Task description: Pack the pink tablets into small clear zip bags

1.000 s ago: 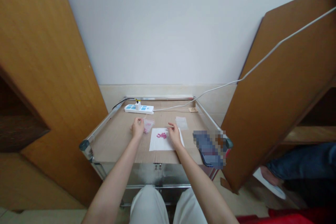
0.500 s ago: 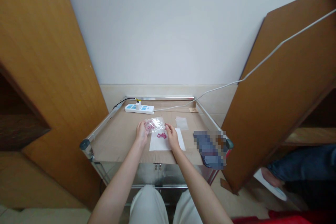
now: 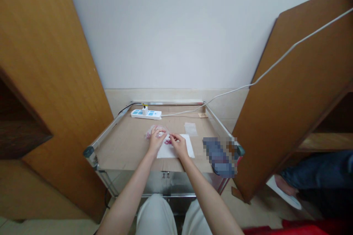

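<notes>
Left hand (image 3: pixel 156 142): fingers curled round a clear, crinkled plastic bag of pink beads (image 3: pixel 149 133), holding it. Right hand (image 3: pixel 178 144): thumb and fingers nearly together at the bag's near-right edge; can't tell if they grip it. Bag sits mostly beyond the left hand, left of the right. Loose round pink beads (image 3: pixel 167 142) between hands, partly covered, uncountable, on one white paper sheet (image 3: pixel 166 153). Beyond: one white power strip (image 3: pixel 146 114).

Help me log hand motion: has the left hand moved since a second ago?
Yes, rightward: judged against the white power strip, the left hand has shifted from below its plug to below its right end.
</notes>
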Tool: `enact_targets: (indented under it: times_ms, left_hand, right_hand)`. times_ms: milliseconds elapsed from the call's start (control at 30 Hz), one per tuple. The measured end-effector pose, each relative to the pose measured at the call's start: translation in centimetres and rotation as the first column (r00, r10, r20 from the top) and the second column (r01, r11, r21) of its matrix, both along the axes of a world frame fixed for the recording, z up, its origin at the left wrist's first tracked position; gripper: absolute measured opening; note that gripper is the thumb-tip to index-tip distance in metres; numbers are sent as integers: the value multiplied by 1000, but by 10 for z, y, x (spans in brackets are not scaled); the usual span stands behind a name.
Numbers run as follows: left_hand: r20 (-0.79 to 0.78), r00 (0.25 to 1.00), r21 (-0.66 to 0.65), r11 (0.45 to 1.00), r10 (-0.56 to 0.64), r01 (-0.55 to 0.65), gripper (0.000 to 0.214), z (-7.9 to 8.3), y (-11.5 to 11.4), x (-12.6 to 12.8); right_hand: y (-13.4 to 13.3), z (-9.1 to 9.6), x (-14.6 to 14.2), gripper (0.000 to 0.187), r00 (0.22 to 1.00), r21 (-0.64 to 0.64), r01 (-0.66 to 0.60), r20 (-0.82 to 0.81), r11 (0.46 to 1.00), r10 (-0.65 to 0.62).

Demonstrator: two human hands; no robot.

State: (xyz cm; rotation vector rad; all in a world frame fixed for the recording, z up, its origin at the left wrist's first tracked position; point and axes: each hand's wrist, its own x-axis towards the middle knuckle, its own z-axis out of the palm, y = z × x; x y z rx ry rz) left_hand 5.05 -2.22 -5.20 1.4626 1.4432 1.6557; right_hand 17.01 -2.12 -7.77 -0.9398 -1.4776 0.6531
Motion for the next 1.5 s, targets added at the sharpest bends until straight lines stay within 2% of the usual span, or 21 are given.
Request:
enact_targets:
  times_ms: [67,233,433,667,867,1067,1267,1500]
  left_hand:
    - [-130,991,23,1000,16,-13,10,-2,2,2]
    - [-185,982,1,999,45,-46,13,-4,6,4]
    - [-241,970,10,1000,21,-20,11,-6,7,0]
    - [-229,973,41,998,-37,48,11,-13,6,-2]
    - [-214,974,-4,997,-74,74,12,-13,2,0]
    - [-280,960,22,1000,18,-13,8,-11,-2,8]
    - [-324,938,110,990,123,-92,12,-8,-8,18]
    - [-305,940,77,987,155,-138,13,-2,-12,26]
  right_hand:
    - [-2,1,0,20,999,48,-5,50,999,2]
    - [-6,3,-1,18,992,110,-24,127,994,10]
    - [-8,6,0,20,992,104,-25,122,994,12]
    - [-6,5,-1,20,995,60,-23,101,998,16]
    - [-6,3,-1,16,995,48,-6,96,999,2]
    - [-3,-1,-2,13,984,66,52,169,996,-63]
    - [-6,-2,-2,12,958,118,120,246,986,-146]
    - [-7,-1,-2,12,941,140,153,283,978,-187]
